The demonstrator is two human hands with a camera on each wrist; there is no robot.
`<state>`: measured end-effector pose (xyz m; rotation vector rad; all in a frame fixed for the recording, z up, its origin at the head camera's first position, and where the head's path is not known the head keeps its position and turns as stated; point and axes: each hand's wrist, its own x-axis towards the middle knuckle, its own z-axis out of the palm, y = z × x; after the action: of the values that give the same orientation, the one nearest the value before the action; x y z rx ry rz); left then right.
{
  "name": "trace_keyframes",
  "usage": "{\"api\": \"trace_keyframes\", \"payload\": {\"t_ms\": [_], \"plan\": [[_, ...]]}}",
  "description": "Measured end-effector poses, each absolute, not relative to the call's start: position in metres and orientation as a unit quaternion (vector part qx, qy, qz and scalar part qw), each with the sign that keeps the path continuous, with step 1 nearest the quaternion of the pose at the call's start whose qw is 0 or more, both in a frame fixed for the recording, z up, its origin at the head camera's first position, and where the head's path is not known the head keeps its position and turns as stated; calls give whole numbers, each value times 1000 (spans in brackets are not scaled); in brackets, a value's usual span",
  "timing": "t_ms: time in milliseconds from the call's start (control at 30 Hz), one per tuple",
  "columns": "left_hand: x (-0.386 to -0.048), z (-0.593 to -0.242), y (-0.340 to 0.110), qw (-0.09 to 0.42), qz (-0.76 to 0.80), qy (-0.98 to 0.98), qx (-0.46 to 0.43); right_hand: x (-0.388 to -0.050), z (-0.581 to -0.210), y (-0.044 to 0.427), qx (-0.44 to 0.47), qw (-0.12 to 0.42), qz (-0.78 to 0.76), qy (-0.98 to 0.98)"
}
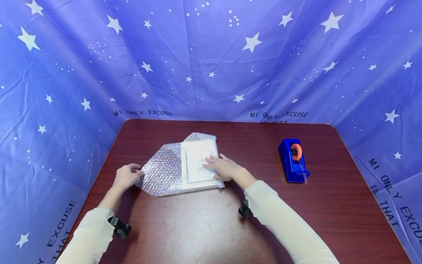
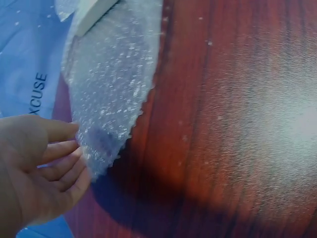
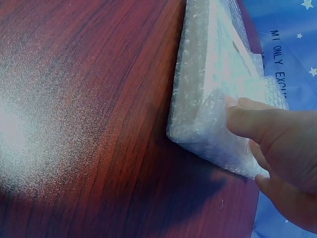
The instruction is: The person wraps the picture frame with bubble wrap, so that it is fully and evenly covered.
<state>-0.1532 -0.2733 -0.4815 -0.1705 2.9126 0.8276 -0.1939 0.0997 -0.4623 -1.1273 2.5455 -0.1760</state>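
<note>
Bubble wrap (image 1: 163, 168) lies left of centre on the table (image 1: 197, 231), white frame (image 1: 200, 163) on its right part. Longer tail of wrap runs left of the frame and tapers to a blunt point; a smaller flap sticks out on the far side.

Left hand (image 1: 126, 176): fingers curled in, thumb and fingertips pinching the wrap's left tip. Tip looks slightly raised, shadow underneath. Probably held there to keep the loose tail under control.

Right hand (image 1: 227, 169): fingers spread and fairly straight, laid over the frame's right side, gripping nothing outright. Right wrist view puts the thumb on wrap at the near right corner. Reads as pressing wrap down and steadying the frame against the pull of the other hand. Lower fingertips partly hidden there, can't tell how hard they bear.

Tape dispenser (image 1: 292, 167) sits well apart on the right, cut end facing near, a strip of tape hanging off it; likely parked for right-hand reach.

Materials: wrap is thin clear plastic, bubbly, crinkled, shiny, soft edges. Frame is rigid, flat, rectangular, white border with a thin inner line; glare hides the middle. Dispenser is glossy blue, wedge-like, orange tape roll (image 1: 296, 151). Table is dark red wood grain, glossy, rounded far corners. Starry blue cloth (image 1: 211, 55) behind.
</note>
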Motion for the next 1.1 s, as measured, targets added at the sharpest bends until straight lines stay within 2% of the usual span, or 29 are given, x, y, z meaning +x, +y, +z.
{"api": "trace_keyframes", "payload": {"t_ms": [100,300,433,633,767,867,933,1100], "plan": [[-154,-478,-280,82,300,948,-68,-194,-463,99,-398,176,-62,898],[-153,-465,-287,166,457,869,-93,-195,-462,99,-398,188,-64,896],[-152,-461,-290,186,534,820,-85,-195,-462,100,-400,193,-72,893],[-167,-495,-315,199,646,737,4,-193,-462,100,-408,187,-73,891],[-179,-518,-323,195,668,717,39,-192,-463,99,-405,189,-74,891],[-178,-502,-308,189,682,703,72,-191,-464,99,-404,187,-73,892],[-171,-471,-285,188,682,702,79,-191,-463,99,-403,188,-72,893],[-158,-399,-222,174,640,748,31,-191,-462,99,-402,189,-68,893]]}}
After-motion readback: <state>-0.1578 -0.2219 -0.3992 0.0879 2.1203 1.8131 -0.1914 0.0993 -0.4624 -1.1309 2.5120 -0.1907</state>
